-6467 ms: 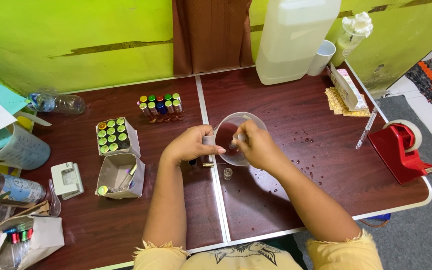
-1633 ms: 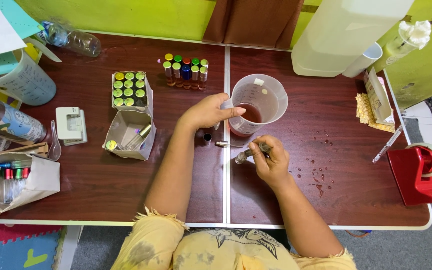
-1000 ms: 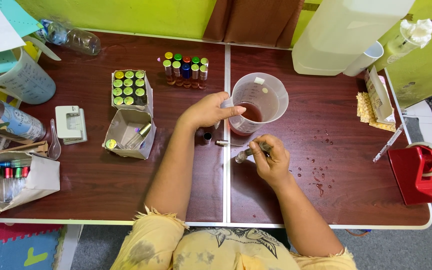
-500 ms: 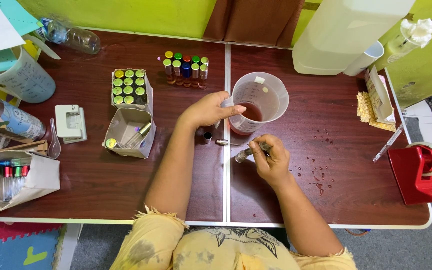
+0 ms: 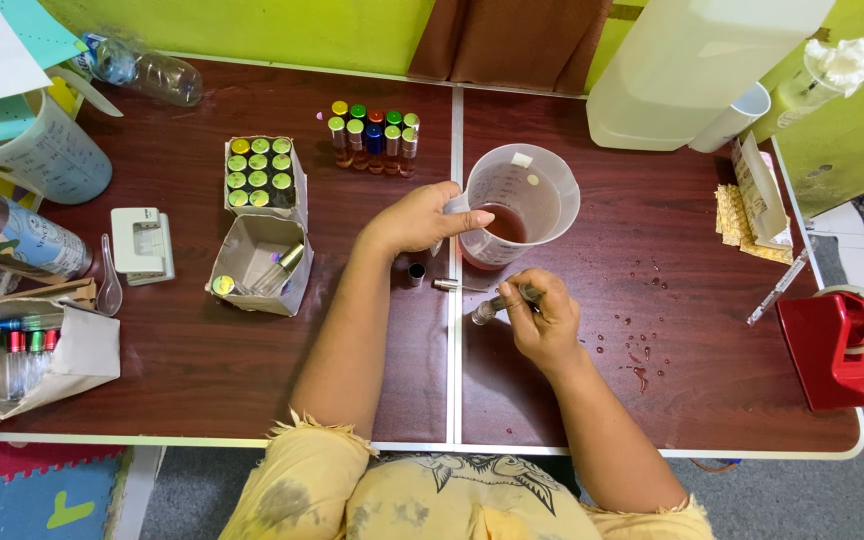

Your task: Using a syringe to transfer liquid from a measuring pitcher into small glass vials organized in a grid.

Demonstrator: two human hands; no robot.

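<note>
Head view, looking down: your right hand (image 5: 544,322) is nearest you, its fingers closed on a small glass vial (image 5: 492,306) held tilted just above the dark bench (image 5: 252,380). Beyond it, your left hand (image 5: 422,215) grips the rim of the clear measuring cup (image 5: 520,205) holding reddish liquid. A small cap (image 5: 415,274) sits beside it. Farther back, a cluster of capped vials (image 5: 372,135) stands.

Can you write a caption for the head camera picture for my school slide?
Left hand tips a measuring cup of reddish liquid while right hand holds a small vial.
</note>
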